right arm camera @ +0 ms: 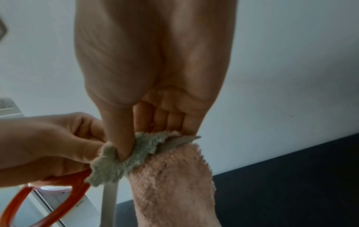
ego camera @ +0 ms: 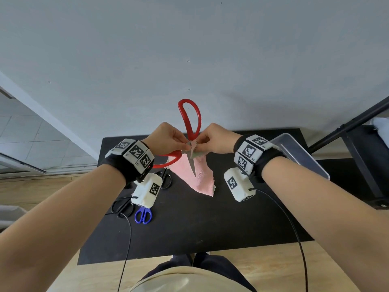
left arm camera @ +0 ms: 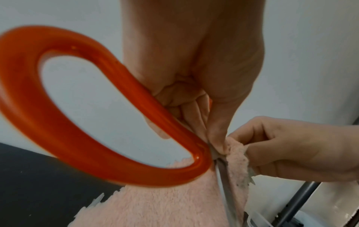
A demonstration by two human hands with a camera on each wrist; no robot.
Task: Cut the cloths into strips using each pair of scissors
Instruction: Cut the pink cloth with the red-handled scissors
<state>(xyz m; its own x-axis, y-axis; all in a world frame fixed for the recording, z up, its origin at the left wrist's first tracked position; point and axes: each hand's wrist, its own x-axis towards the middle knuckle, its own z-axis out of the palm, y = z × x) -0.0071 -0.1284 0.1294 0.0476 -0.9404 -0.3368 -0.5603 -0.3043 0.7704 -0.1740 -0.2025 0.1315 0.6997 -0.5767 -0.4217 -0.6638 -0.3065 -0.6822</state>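
Large red scissors (ego camera: 190,120) are held up over the table, spread wide, one handle loop pointing up and the other (left arm camera: 19,99) down-left. Their blades (right arm camera: 182,142) straddle a pink cloth (ego camera: 202,178) with a grey-green back, which hangs down onto the table. My left hand (ego camera: 183,145) grips the scissors at the pivot, its thumb (left arm camera: 215,138) against the cloth's top edge. My right hand (ego camera: 200,144) pinches the cloth's folded top (right arm camera: 143,152) beside the pivot, thumb on the grey-green side.
Blue-handled scissors (ego camera: 143,216) and two black pairs (ego camera: 166,179) (ego camera: 122,207) lie on the black table (ego camera: 210,228) at the left, under my left wrist. A clear plastic container (ego camera: 299,152) sits at the right. A black stand (ego camera: 347,131) rises beyond it.
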